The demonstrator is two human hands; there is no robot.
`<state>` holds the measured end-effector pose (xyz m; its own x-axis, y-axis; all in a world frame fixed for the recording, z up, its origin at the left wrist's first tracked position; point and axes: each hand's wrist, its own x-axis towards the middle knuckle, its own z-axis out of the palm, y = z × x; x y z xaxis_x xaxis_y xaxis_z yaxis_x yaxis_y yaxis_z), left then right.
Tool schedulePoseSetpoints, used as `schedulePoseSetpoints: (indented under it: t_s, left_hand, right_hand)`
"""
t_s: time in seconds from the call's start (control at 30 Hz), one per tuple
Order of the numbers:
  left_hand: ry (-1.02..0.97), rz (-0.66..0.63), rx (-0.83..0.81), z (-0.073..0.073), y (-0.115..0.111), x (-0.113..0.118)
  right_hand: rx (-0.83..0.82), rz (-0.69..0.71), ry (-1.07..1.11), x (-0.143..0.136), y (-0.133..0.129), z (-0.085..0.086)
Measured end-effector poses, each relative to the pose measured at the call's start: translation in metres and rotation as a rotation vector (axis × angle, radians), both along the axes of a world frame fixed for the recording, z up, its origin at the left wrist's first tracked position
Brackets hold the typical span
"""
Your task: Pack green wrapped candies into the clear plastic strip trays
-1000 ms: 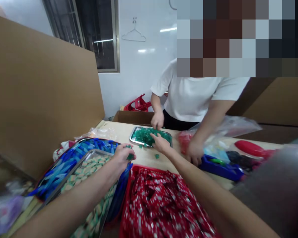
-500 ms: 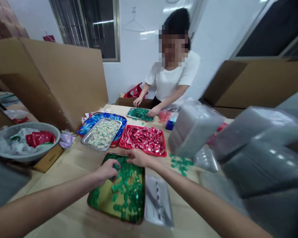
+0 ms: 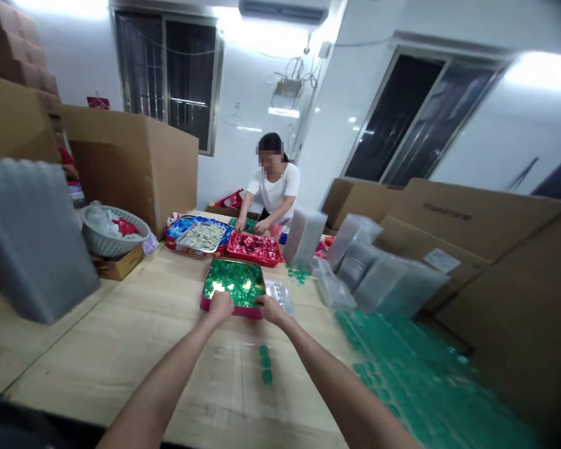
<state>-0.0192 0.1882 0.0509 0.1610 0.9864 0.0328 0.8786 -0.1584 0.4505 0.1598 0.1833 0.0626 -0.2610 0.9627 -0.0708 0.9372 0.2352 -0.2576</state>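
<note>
A red-rimmed tray (image 3: pixel 206 305) full of shiny green pieces stands on the wooden table (image 3: pixel 135 324). My left hand (image 3: pixel 221 305) is at its near edge, fingers curled; whether they grip anything is hidden. At the tray's near right corner is my right hand (image 3: pixel 268 308), its fingers pressed together on something too small to name. A clear plastic sheet (image 3: pixel 224 380) lies nearer to me, with several green pieces (image 3: pixel 264 362) in a column on it. Behind the tray are a red basket (image 3: pixel 255 249) of red-and-white packets and a metal tray (image 3: pixel 204 237) of pale pieces.
Across the table a person (image 3: pixel 275 187) handles green pieces. Stacked clear plastic trays (image 3: pixel 303 237) stand at the right, with green-filled trays (image 3: pixel 430 374) nearer. A grey stack (image 3: pixel 32 243) and a basket (image 3: pixel 115 234) are on the left. Cardboard boxes (image 3: pixel 172 174) stand behind.
The view has pulled back and tilted up, showing more table. My hands have moved from inside the green pieces to the tray's near edge. The plastic sheet with green pieces is now visible.
</note>
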Motion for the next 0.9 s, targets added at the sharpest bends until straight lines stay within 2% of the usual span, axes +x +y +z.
schedulePoseSetpoints:
  t_s: [0.17, 0.33, 0.47, 0.57, 0.67, 0.73, 0.8, 0.9]
  left_hand:
    - [-0.030, -0.059, 0.042, -0.006, -0.007, -0.012]
    - [-0.034, -0.128, 0.075, -0.014, -0.006, -0.014]
    - [-0.062, -0.153, 0.091, -0.021, -0.006, -0.014]
    - [-0.101, -0.170, 0.109, -0.020, -0.007, -0.016]
    - [-0.145, -0.129, 0.188, -0.011, -0.014, -0.015]
    - [-0.284, -0.055, 0.258, -0.004, -0.024, -0.009]
    - [-0.531, 0.042, 0.236, 0.003, -0.036, 0.000]
    - [-0.964, 0.181, 0.006, 0.011, -0.054, 0.021]
  right_hand:
    - [0.016, -0.014, -0.076, -0.011, 0.000, 0.000]
    - [0.050, -0.069, -0.138, -0.013, 0.022, -0.001]
    - [-0.001, -0.029, -0.120, -0.014, 0.043, -0.012]
    - [-0.054, 0.002, -0.044, -0.012, 0.054, -0.023]
    - [-0.062, 0.020, 0.083, -0.006, 0.058, -0.028]
    - [-0.027, 0.025, 0.198, -0.001, 0.056, -0.026]
    - [0.024, 0.024, 0.335, 0.004, 0.049, -0.021]
    - [0.079, 0.023, 0.521, 0.011, 0.028, -0.017]
